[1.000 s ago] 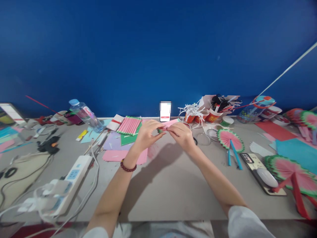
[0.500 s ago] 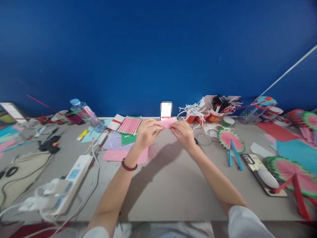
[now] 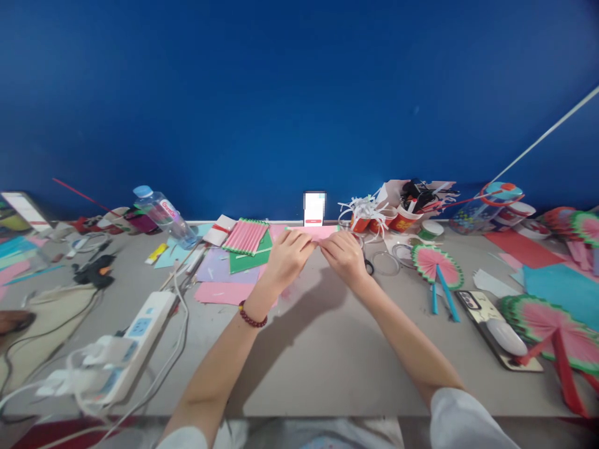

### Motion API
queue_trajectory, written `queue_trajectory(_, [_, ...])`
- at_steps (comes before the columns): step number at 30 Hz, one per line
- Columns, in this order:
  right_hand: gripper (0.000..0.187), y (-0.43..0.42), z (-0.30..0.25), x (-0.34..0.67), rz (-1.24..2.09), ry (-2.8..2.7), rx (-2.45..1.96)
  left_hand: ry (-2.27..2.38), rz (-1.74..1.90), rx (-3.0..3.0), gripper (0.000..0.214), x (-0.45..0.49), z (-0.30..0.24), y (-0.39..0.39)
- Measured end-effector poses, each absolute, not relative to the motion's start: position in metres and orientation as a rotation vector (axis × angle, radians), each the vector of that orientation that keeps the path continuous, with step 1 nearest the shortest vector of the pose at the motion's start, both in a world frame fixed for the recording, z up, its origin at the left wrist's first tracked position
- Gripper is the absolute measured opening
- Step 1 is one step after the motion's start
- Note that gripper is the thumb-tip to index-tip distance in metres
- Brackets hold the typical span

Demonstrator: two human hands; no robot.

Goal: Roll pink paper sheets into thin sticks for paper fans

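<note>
Standing behind the person's shoulder, I saw both hands meet just in front of the propped phone [image 3: 313, 209], the one steady mark on that crowded table [image 3: 318, 362]. Between them was the pink paper strip [image 3: 312, 231], folded narrow and held directly below the phone; I could not tell whether it touched the tabletop. Its long axis ran side to side, parallel to the foot of the wall the phone leaned on, so each end pointed toward one hand rather than toward the person. The left hand [image 3: 286, 255], with a bead bracelet [image 3: 253, 317] at its wrist, had its fingers curled and pinched on the strip's left part. The right hand [image 3: 344, 255] was closed the same way on the right part, knuckles up. The two grips sat close together beneath the phone, fingertips nearly touching, and neither hand was the nearer, since both had hold of it. A pleated pink-and-green sheet [image 3: 246, 237] lay left of the phone, and an open paper fan [image 3: 436, 265] lay well to its right.
</note>
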State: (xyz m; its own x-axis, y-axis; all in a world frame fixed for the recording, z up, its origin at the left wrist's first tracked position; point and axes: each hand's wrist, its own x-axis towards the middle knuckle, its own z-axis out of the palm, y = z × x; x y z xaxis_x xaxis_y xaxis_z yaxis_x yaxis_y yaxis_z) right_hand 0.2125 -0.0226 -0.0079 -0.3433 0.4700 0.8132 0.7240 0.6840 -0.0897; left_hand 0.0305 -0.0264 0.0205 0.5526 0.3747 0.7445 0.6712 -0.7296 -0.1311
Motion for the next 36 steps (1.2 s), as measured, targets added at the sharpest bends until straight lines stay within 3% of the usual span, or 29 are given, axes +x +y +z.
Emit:
queue_trajectory(10, [0.011, -0.016, -0.005, 0.218, -0.308, -1.972, -0.942, -0.927, -0.988, -2.281, 0.025, 0.023, 0.011, -0.017])
queue_trajectory(21, [0.014, -0.011, -0.015, 0.220, -0.380, -1.964, -0.887, -0.914, -0.947, -2.297, 0.028, 0.021, 0.002, -0.009])
queue_trajectory(27, [0.017, -0.016, -0.012, 0.215, -0.461, -2.058, -0.871, -0.809, -0.964, -2.318, 0.018, 0.031, 0.003, -0.013])
queue_trajectory(36, [0.017, -0.010, -0.007, 0.221, -0.084, -1.958, -0.822, -1.020, -1.261, -2.396, 0.023, 0.025, -0.002, -0.007])
